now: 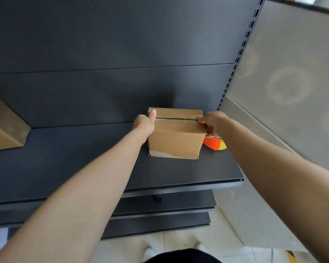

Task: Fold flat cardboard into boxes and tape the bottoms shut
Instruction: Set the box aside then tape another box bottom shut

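Note:
A small brown cardboard box (176, 142) stands on a dark grey shelf (84, 158), its top flaps closed with a seam running across and clear tape over it. My left hand (145, 123) grips the box's left side, thumb on the top edge. My right hand (212, 123) holds the box's right top corner, fingers at the seam's end. An orange and yellow object (215, 144), perhaps a tape dispenser, lies just right of the box, partly hidden under my right hand.
Another brown cardboard box (5, 126) sits at the shelf's far left. The shelf's back panel rises behind; a slotted upright (241, 48) and a grey wall bound the right. Lower shelves (160, 205) and tiled floor lie below the front edge.

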Demonstrator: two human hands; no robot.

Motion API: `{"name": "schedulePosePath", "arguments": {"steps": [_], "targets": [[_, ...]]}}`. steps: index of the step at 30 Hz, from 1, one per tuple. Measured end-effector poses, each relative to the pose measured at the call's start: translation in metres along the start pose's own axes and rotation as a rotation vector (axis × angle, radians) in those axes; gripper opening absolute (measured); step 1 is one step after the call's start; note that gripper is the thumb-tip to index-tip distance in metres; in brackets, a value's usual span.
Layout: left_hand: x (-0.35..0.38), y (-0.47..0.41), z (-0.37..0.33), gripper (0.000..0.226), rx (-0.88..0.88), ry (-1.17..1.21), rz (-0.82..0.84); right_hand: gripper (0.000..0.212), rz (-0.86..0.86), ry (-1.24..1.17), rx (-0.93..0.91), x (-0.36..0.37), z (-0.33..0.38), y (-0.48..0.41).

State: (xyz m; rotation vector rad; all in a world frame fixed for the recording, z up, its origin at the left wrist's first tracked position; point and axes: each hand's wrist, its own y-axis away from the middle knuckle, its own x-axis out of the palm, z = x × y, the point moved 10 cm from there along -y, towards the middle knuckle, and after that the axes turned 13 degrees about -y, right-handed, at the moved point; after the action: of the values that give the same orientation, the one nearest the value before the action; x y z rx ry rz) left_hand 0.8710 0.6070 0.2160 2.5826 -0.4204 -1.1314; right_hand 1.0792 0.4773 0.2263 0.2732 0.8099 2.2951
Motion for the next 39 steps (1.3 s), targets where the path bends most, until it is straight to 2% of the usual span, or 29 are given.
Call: {"name": "schedulePosePath", "arguments": {"steps": [4,8,10,12,13,15,18,21,23,24,26,29,32,39], "targets": [[-0.015,-0.008,0.012,0.06,0.005,0.093,0.024,0.027,-0.019,-0.091,-0.027,0.011,-0.005,0.007],[-0.046,-0.006,0.033,0.056,-0.062,0.306,-0.08,0.044,-0.209,-0.102,-0.156,0.011,0.006,0.013],[-0.06,-0.006,0.042,0.043,-0.06,0.393,-0.129,0.039,-0.21,-0.144,-0.193,0.02,0.009,0.017],[-0.068,-0.008,0.049,0.018,-0.014,0.467,-0.121,0.024,-0.142,-0.187,-0.212,0.036,0.008,0.018],[-0.069,-0.01,0.053,0.022,0.016,0.477,-0.089,0.016,-0.098,-0.203,-0.21,0.044,0.006,0.018],[-0.07,-0.009,0.061,0.054,0.072,0.445,-0.029,0.029,-0.021,-0.218,-0.189,0.06,-0.002,0.019],[-0.077,-0.012,0.086,0.069,0.085,0.316,-0.041,0.05,0.129,-0.173,-0.111,0.087,-0.02,0.023],[-0.085,-0.015,0.114,0.062,0.064,0.258,-0.072,0.077,0.256,-0.174,-0.029,0.112,-0.037,0.023],[-0.089,-0.015,0.13,0.049,0.046,0.235,-0.101,0.095,0.293,-0.192,0.028,0.123,-0.05,0.022],[-0.091,-0.013,0.138,0.041,0.024,0.23,-0.105,0.098,0.305,-0.189,0.048,0.129,-0.054,0.024],[-0.091,-0.012,0.153,0.03,-0.024,0.233,-0.089,0.096,0.332,-0.195,0.086,0.139,-0.063,0.028],[-0.092,-0.013,0.168,0.028,-0.073,0.345,-0.069,0.092,0.354,-0.229,0.099,0.151,-0.067,0.031],[-0.099,-0.015,0.175,0.022,-0.093,0.467,-0.101,0.073,0.387,-0.208,0.09,0.167,-0.063,0.038],[-0.17,0.003,0.242,0.026,-0.278,0.773,-0.423,0.065,0.513,-0.082,0.04,0.247,-0.05,0.068]]}}
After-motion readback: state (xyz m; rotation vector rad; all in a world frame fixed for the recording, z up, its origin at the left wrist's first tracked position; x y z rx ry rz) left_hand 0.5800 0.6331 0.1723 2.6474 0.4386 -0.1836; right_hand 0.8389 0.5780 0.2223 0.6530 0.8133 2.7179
